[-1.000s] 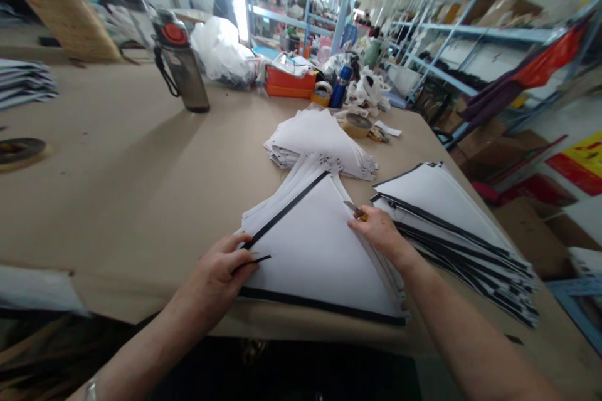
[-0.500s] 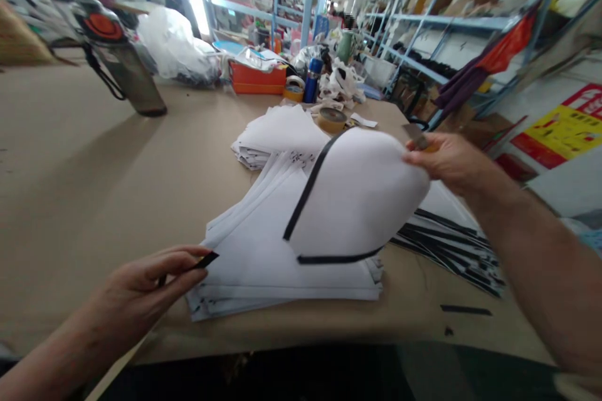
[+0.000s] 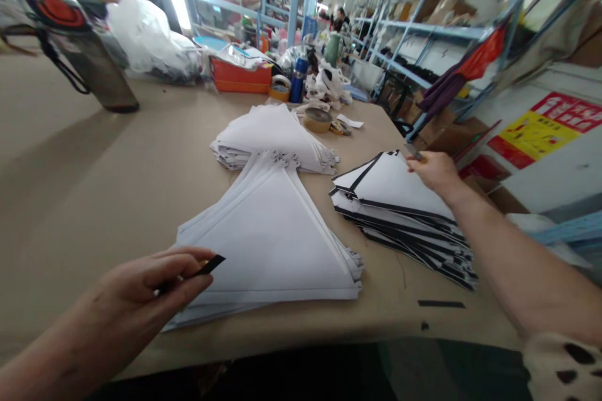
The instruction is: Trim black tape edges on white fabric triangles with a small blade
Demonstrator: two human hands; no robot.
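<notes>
- At the near side of the tabletop [image 3: 126, 169], the front pile [image 3: 263, 232] of white sheets lies close to the edge, with only a narrow band before it.
- At its far tip, the front pile meets the back pile [image 3: 270, 131].
- To the left, a wide stretch of tabletop gives room as far as the bottle [image 3: 101, 72].
- Between the front pile and the right pile [image 3: 404, 194], whose sheets have black borders, there is a slim gap; the right pile lies near the right edge.
- Near the front edge, a loose strip [image 3: 442, 304] lies flat, below the right pile.
- The left hand [image 3: 141, 285] is above the left corner of the front pile, its fingers pinching a black strip [image 3: 211, 264].
- The right hand [image 3: 437, 172] is at the far end of the right pile, its fingers closed on a cutter [image 3: 414, 151]; whether they also touch the top sheet [image 3: 399, 178], I cannot tell.
- Half a second ago, the right hand carried a bordered sheet, bent in the air above the front pile; now such a sheet lies on the right pile.
- The left hand keeps the same pinch.
</notes>
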